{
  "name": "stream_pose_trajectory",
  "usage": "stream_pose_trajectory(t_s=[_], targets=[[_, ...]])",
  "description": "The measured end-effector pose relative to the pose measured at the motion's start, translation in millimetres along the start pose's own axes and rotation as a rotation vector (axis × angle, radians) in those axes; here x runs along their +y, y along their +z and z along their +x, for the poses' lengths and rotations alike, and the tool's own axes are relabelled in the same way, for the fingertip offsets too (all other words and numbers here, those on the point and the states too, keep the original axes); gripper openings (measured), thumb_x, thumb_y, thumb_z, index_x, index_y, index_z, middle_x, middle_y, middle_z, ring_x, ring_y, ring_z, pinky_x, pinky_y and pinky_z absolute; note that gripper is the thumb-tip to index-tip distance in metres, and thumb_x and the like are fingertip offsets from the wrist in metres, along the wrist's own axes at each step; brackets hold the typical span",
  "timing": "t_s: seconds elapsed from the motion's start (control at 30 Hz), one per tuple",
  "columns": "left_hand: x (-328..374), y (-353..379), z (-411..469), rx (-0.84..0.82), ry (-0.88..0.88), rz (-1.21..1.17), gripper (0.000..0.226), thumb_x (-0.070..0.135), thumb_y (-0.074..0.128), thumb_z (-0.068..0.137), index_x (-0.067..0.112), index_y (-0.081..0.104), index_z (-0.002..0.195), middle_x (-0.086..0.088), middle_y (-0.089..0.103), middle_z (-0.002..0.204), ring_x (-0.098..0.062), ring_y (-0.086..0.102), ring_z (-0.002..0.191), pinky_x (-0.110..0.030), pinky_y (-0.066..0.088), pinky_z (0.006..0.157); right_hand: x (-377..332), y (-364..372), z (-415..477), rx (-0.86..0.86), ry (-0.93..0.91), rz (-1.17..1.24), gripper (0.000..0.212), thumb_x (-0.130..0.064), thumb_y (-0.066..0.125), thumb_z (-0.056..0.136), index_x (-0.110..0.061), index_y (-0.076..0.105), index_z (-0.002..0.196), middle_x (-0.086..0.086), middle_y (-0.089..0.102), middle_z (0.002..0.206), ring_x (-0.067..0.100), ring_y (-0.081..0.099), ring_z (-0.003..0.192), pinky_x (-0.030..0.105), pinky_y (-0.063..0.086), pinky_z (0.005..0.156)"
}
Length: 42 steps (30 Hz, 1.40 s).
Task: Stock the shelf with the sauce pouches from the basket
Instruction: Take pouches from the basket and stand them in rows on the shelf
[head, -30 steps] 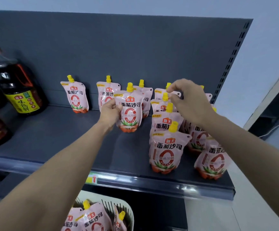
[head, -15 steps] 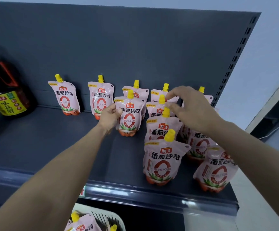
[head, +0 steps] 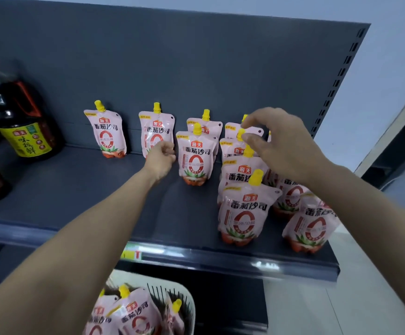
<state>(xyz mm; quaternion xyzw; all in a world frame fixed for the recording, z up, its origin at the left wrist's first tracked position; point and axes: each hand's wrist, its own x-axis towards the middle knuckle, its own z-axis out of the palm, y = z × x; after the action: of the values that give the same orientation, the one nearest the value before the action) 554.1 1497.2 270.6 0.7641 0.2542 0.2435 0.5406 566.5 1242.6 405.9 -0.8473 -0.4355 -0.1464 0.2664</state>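
Observation:
Several pink sauce pouches with yellow caps stand on the dark grey shelf [head: 75, 194]. One pouch [head: 195, 160] stands upright in the middle, and my left hand [head: 160, 158] is just left of it, fingers loosely curled, a small gap between them. My right hand [head: 283, 146] hovers with fingers spread over the yellow caps of the right-hand pouch rows [head: 243, 213], thumb near one cap, gripping nothing. Below the shelf, the white basket [head: 187, 301] holds more pouches [head: 133, 315].
Two single pouches [head: 107, 134] [head: 156, 126] lean on the back panel at left. Large dark soy sauce bottles [head: 25, 124] stand at the shelf's left end. The shelf's front rail [head: 220, 259] carries a price tag. A pale wall lies to the right.
My left hand has let go of the middle pouch and drawn slightly left; the pouch stands alone. My right hand has spread its fingers above the caps.

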Motion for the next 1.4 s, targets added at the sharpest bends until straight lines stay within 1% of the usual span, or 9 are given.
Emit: stream_pose_trajectory(t_s=[0.2, 0.4, 0.53, 0.73, 0.83, 0.97, 1.07, 1.13, 1.4], targets=[[17, -55, -62, -0.071, 0.234, 0.171, 0.024, -0.011, 0.05, 0.084, -0.001, 0.057, 0.104, -0.005, 0.056, 0.088, -0.017, 0.053, 0.09, -0.019, 0.044, 0.084, -66, 16, -30, -0.018, -0.169, -0.035, 0.02, -0.018, 0.056, 0.089, -0.011, 0.063, 0.107, 0.004, 0.062, 0.115, 0.023, 0.05, 0.114, 0.024, 0.029, 0.093], [-30, -134, -163, -0.229, 0.358, 0.55, 0.02, 0.002, 0.058, 0.083, 0.007, 0.063, 0.101, 0.0, 0.06, 0.094, -0.014, 0.057, 0.086, -0.024, 0.044, 0.083, -123, 107, -84, -0.392, -0.338, -0.067, 0.023, -0.023, 0.053, 0.091, -0.011, 0.06, 0.109, 0.008, 0.061, 0.113, 0.027, 0.05, 0.11, 0.041, 0.039, 0.094], [-96, -173, -214, -0.39, 0.132, 0.771, 0.019, 0.008, 0.059, 0.084, 0.008, 0.062, 0.103, -0.006, 0.064, 0.101, -0.022, 0.059, 0.091, -0.031, 0.047, 0.084, -129, 187, -119, -0.706, -0.22, -0.118, 0.025, -0.025, 0.052, 0.092, -0.009, 0.06, 0.11, 0.01, 0.06, 0.117, 0.03, 0.052, 0.111, 0.04, 0.044, 0.093], [-191, -188, -234, -0.501, -0.247, 0.812, 0.011, 0.006, 0.054, 0.084, 0.005, 0.059, 0.094, -0.003, 0.063, 0.09, -0.021, 0.056, 0.095, -0.016, 0.039, 0.077, -120, 284, -157, -0.982, 0.059, -0.06, 0.033, -0.017, 0.05, 0.09, -0.006, 0.055, 0.121, 0.014, 0.057, 0.123, 0.031, 0.054, 0.114, 0.038, 0.047, 0.094], [-230, -177, -232, -0.429, -0.397, 0.749, 0.025, 0.012, 0.06, 0.082, 0.01, 0.058, 0.106, -0.007, 0.063, 0.112, -0.025, 0.056, 0.106, -0.03, 0.039, 0.088, -115, 320, -173, -0.991, 0.259, -0.054, 0.026, -0.016, 0.053, 0.089, -0.002, 0.059, 0.11, 0.015, 0.064, 0.112, 0.029, 0.06, 0.102, 0.032, 0.049, 0.083], [-267, -158, -227, -0.449, -0.529, 0.611, 0.041, 0.014, 0.064, 0.08, 0.012, 0.052, 0.12, -0.004, 0.06, 0.112, -0.025, 0.056, 0.108, -0.025, 0.039, 0.079, -106, 355, -198, -1.004, 0.528, -0.022, 0.014, -0.022, 0.056, 0.088, -0.01, 0.061, 0.095, 0.009, 0.067, 0.091, 0.022, 0.065, 0.096, 0.031, 0.047, 0.077], [-285, -144, -227, -0.335, -0.607, 0.486, 0.051, 0.012, 0.069, 0.078, 0.01, 0.049, 0.125, -0.004, 0.058, 0.111, -0.017, 0.055, 0.095, -0.014, 0.037, 0.061, -98, 381, -215, -0.901, 0.807, 0.298, 0.032, -0.014, 0.065, 0.084, -0.003, 0.053, 0.111, 0.01, 0.067, 0.103, 0.02, 0.064, 0.095, 0.023, 0.047, 0.066], [-296, -138, -225, -0.256, -0.7, 0.379, 0.05, 0.008, 0.07, 0.077, 0.008, 0.049, 0.122, -0.001, 0.056, 0.1, -0.011, 0.054, 0.081, -0.012, 0.038, 0.05, -96, 395, -222, -0.772, 0.93, 0.457, 0.048, -0.013, 0.072, 0.078, -0.003, 0.049, 0.118, 0.002, 0.063, 0.107, 0.016, 0.06, 0.097, 0.023, 0.045, 0.075], [-316, -140, -224, -0.125, -0.841, 0.168, 0.027, 0.002, 0.073, 0.073, 0.005, 0.06, 0.096, -0.003, 0.061, 0.084, -0.02, 0.06, 0.086, -0.023, 0.049, 0.063, -92, 408, -234, -0.679, 0.821, 0.432, 0.028, -0.01, 0.076, 0.075, -0.009, 0.067, 0.102, 0.009, 0.072, 0.102, 0.021, 0.067, 0.092, 0.032, 0.055, 0.08]])
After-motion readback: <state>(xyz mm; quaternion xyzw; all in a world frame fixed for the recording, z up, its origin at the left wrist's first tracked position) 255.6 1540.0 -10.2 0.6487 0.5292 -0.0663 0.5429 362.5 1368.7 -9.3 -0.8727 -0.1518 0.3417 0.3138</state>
